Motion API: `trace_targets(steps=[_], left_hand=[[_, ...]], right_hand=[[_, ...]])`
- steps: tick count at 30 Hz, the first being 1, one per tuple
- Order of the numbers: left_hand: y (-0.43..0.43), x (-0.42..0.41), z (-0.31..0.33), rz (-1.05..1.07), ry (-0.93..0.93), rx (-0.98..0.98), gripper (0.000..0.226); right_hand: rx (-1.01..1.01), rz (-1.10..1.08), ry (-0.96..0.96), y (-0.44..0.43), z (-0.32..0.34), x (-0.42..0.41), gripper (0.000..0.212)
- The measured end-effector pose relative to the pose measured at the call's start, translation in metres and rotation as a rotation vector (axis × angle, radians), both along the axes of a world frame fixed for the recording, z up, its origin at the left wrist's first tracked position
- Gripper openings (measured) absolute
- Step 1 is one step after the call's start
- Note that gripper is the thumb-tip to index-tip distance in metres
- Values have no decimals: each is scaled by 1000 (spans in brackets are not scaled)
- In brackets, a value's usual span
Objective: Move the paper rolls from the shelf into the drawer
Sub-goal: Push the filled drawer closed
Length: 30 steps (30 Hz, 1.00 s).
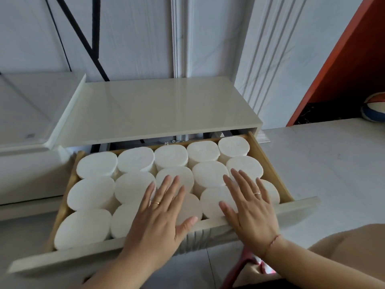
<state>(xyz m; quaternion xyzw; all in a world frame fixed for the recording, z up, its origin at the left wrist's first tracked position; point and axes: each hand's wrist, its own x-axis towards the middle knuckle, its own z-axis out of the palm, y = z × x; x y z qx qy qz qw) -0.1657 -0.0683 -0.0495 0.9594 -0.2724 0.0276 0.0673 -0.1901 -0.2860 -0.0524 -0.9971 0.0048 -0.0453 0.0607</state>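
Observation:
A pulled-out drawer with wooden sides is packed with several white paper rolls standing on end in three rows. My left hand lies flat, fingers spread, over the front-row rolls near the middle. My right hand lies flat, fingers apart, on the front rolls toward the right, its heel over the drawer's front panel. Neither hand grips anything. The cream shelf top above the drawer carries no rolls.
A glossy cream cabinet surface sits at the left, a step higher. A white floor spreads to the right. An orange-red panel leans at the far right, with a ball beside it. A pink item lies below my right wrist.

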Motion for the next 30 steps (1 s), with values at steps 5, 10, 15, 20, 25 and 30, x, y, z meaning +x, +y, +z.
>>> trace_targets(steps=[5,10,15,20,25,30], left_hand=[[30,-7,-10,46,-92,16,68],[34,4,-13,75,-140,24,68],[31,26,-12,97,-181,3,69],[29,51,-10,118,-208,11,70],[28,81,-8,143,-233,-14,71],[27,114,-9,157,-252,-13,69]], right_hand=[[-24,75,-51,33,4,-2,72],[-5,66,-87,36,-1,9,68],[1,56,-126,36,-4,32,69],[3,43,-177,36,-4,58,67],[-2,42,-206,37,-6,89,68],[-21,48,-189,34,-12,124,77]])
